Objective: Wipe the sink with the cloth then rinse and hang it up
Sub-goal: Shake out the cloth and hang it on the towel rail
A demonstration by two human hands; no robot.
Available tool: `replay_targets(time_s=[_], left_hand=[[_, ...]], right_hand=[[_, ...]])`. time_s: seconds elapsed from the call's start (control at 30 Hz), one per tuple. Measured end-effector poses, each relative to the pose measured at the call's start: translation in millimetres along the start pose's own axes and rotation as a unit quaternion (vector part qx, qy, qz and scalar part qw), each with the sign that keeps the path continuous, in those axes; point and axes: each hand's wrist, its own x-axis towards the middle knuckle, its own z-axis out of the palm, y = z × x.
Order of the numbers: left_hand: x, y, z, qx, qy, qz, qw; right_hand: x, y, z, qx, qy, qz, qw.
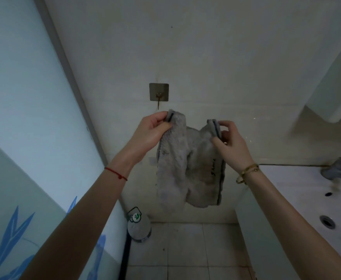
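While both hands pinch its corners, the cloth (187, 166) hangs below the hook (158, 97).

Tiled floor (185, 249) — one bottle (139, 227)

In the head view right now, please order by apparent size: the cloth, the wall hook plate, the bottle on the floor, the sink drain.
Largest to smallest, as they appear:
1. cloth
2. bottle
3. wall hook plate
4. sink drain
The cloth is nearest the camera, so its lead is partly due to distance.

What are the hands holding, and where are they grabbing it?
The cloth: left hand and right hand each pinch a top corner.
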Motion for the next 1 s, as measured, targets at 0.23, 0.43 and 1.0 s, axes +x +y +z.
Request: replay_targets(time_s=[0.23, 0.43, 1.0], left_hand=[[16, 35, 15, 0.071, -0.059, 0.079, 0.993], [28, 55, 15, 0.115, -0.079, 0.125, 0.982], [42, 36, 32, 0.008, -0.051, 0.071, 0.996]], right_hand=[[4, -30, 9, -0.077, -0.013, -0.113, 0.991], [15, -50, -1, -0.253, 0.138, -0.207, 0.935], [57, -69, -30, 0.024, -0.063, -0.172, 0.983]])
